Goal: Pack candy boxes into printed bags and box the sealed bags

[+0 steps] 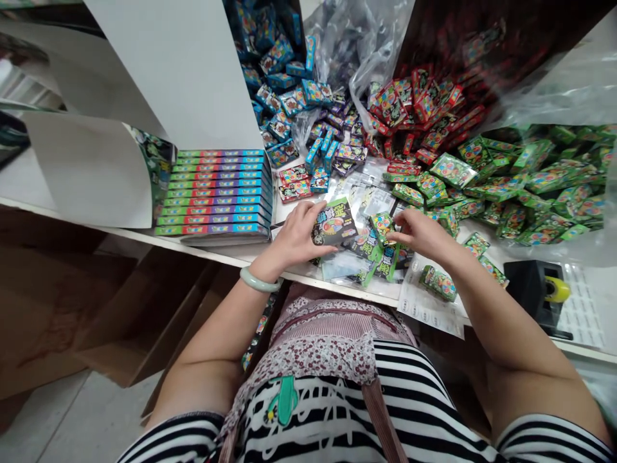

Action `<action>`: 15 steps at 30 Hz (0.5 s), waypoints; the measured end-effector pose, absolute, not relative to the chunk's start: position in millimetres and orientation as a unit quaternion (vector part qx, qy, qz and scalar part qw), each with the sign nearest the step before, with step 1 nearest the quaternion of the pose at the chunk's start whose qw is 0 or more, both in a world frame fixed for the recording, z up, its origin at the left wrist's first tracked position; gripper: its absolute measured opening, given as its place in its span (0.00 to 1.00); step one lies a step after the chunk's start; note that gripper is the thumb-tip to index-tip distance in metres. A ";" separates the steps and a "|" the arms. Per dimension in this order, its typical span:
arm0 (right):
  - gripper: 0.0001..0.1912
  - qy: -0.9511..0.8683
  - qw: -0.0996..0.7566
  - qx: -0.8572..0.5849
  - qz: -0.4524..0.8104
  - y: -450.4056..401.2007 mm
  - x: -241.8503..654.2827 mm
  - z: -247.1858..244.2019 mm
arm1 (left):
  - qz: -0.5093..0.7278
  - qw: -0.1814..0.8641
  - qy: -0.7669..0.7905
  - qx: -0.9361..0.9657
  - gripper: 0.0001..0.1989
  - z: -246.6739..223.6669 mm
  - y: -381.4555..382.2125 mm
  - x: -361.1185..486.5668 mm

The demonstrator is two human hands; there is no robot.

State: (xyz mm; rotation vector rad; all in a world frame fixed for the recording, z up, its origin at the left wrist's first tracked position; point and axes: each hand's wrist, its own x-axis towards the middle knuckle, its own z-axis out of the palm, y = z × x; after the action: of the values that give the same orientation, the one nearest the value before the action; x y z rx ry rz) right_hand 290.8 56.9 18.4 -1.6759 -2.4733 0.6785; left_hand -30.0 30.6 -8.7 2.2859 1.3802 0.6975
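Note:
My left hand [301,236] grips a black and green printed packet [335,222] between thumb and fingers, above the white table's front edge. To its right, my right hand [418,235] pinches a small green box [382,228] at its right side. Beneath and between the hands lie more black and green packets [369,254] and clear plastic. Two small red boxes [295,183] and a blue box [319,180] sit just beyond my left hand.
Stacked rows of multicoloured boxes [216,193] stand at left. Behind lie heaps of blue boxes [279,83], purple boxes [350,153], red boxes [424,109] and green boxes [544,180]. A black tape dispenser [533,292] is at right; cardboard boxes [139,315] stand below the table.

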 end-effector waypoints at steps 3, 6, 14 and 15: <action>0.38 -0.858 0.063 -0.477 0.179 59.4 296.3 16.4 | 0.233 0.196 0.476 0.825 0.51 -9.1 30.3 -30.3; 0.43 -0.884 0.011 -0.438 0.160 62.7 294.4 12.3 | 0.213 0.203 0.463 0.836 0.51 -8.1 30.0 -29.3; 0.39 -0.866 0.218 -0.426 0.146 41.3 293.1 34.6 | 0.197 0.162 0.431 0.866 0.53 -4.4 30.9 -26.3; 0.39 -0.872 0.221 -0.415 0.136 37.5 291.4 37.8 | 0.196 0.158 0.423 0.870 0.53 -4.1 31.2 -24.1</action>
State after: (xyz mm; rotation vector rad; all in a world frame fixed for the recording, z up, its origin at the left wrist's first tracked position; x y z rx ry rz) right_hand 291.4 37.5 37.8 -1.1463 -2.4101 0.3747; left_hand -24.1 31.2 -4.1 2.4889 1.2100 0.5605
